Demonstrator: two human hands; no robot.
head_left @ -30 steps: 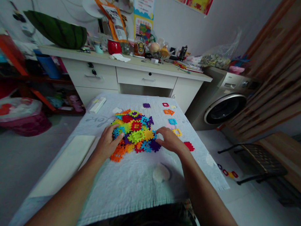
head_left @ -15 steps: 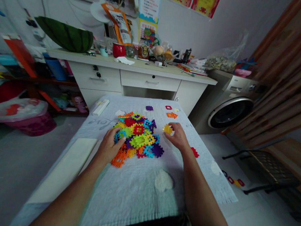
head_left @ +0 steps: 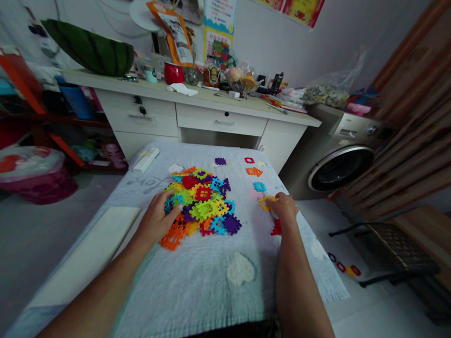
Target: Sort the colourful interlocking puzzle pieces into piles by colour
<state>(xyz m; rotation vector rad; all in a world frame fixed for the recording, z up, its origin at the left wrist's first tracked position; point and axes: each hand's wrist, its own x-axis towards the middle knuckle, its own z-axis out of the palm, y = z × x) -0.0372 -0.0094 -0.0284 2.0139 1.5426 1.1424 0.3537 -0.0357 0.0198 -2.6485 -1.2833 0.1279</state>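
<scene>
A pile of flat plastic interlocking pieces (head_left: pixel 201 202) in many colours lies on a light towel-covered table (head_left: pixel 192 281). My left hand (head_left: pixel 157 220) rests on the pile's left edge, fingers curled over the orange and blue pieces. My right hand (head_left: pixel 285 207) is off to the right of the pile, fingers pinched on a yellow piece (head_left: pixel 264 203) lying on the cloth. A red piece (head_left: pixel 276 228) shows beside my right wrist. Loose blue (head_left: pixel 259 186), orange (head_left: pixel 253 171), red (head_left: pixel 249 160) and purple (head_left: pixel 220 161) pieces lie beyond.
A white desk (head_left: pixel 197 116) with drawers stands behind the table, crowded with a watermelon (head_left: pixel 89 50), a red mug and jars. A washing machine (head_left: pixel 340 158) is at right, a dark chair (head_left: pixel 393 244) beside it. Small pieces (head_left: pixel 342 266) lie on the floor.
My right hand has moved rightwards and nearer, away from the pile, to the yellow piece on the cloth. My left hand stays on the pile's left edge.
</scene>
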